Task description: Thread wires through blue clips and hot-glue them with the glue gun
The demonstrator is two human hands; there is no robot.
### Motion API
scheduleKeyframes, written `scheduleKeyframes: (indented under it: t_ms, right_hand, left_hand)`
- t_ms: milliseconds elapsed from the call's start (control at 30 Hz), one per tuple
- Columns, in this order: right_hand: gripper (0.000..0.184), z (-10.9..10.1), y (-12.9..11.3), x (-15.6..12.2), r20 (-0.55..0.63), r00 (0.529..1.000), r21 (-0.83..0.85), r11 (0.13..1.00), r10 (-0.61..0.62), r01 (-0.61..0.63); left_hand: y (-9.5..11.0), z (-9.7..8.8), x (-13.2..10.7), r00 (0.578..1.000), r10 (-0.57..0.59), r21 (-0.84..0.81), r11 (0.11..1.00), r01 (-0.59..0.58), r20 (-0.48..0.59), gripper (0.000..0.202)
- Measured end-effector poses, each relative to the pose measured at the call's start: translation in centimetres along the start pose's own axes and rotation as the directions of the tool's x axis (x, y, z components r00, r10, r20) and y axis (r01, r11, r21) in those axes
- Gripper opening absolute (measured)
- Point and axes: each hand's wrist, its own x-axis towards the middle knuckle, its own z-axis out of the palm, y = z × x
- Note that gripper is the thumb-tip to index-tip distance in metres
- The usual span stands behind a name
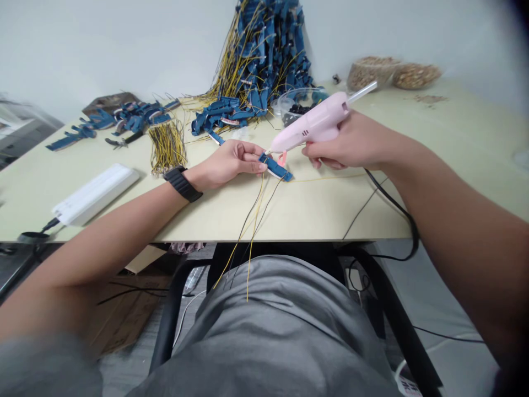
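a pale pink hot glue gun is showing a translucent white glue stick, a blue plastic piece is trailing yellow and black wires, and a black segmented watch strap is standing out against a pale cream tabletop.

No words, brands or numbers can be read, not even on the pink hot glue gun. A white object at the lower edge bears dark marks, too blurred and cut off to read.
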Motion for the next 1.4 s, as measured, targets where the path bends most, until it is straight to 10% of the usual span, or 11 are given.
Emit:
scheduleKeyframes:
  t_ms: [867,1400]
  right_hand:
    - [0.009,-1.5,0.9,-0.5,0.069,0.996,0.076,0.996,-0.057,0.052]
    - [0.03,-1.7,0.5,-0.8,0.112,0.994,0.018,1.0,0.005,-0.007]
  left_hand:
    - [0.1,0.2,-0.1,1.0,0.021,0.036,0.999,-0.021,0.002,0.035]
    - [0.3,0.5,-0.3,0.998,-0.017,0.033,0.999,0.019,-0.053,0.03]
